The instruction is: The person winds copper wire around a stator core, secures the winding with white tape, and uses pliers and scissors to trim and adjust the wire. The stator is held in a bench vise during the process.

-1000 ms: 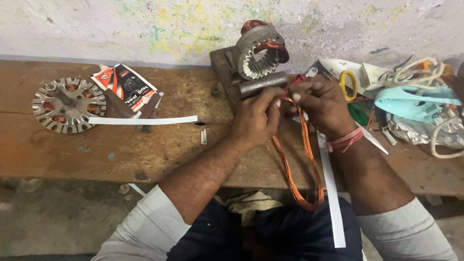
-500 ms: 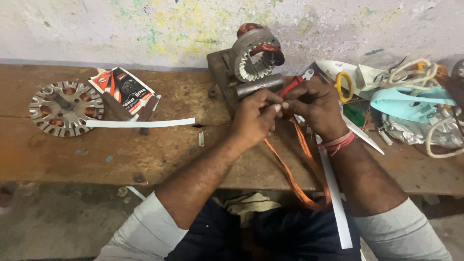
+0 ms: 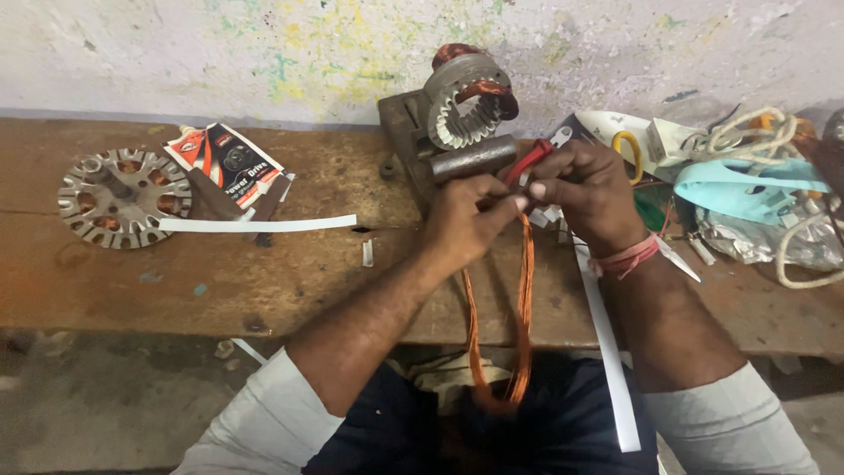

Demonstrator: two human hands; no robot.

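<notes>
both hands are working at the top of a loop of copper winding wire (image 3: 520, 299), right below the steel bar (image 3: 472, 158) that's sticking out of the vise (image 3: 406, 132). left hand (image 3: 464, 222) is pinching the upper end of the coil between thumb and fingers. right hand (image 3: 587, 195) is closed around a red-handled tool (image 3: 530, 160), fingertips also bearing on the same spot of the coil. the rest of the loop is hanging down over the bench edge (image 3: 220, 308) toward the person's lap

what's changing: compared with a second ago the loop is pulling narrower, its two sides now running nearly parallel and close together, where it was bellying out wide before. hands are sitting a bit higher and tighter under the bar. reads as the coil getting gathered and tensioned at the top, so the shaping seems to be advancing, not finished

wound stator core (image 3: 466, 101) is sitting clamped above the bar, untouched. second stator (image 3: 123, 195) is lying at the left end of the bench, well apart, next to a printed packet (image 3: 224, 163) and a white insulation strip (image 3: 257, 224). another white strip (image 3: 607, 352) is running down beside the right forearm
</notes>
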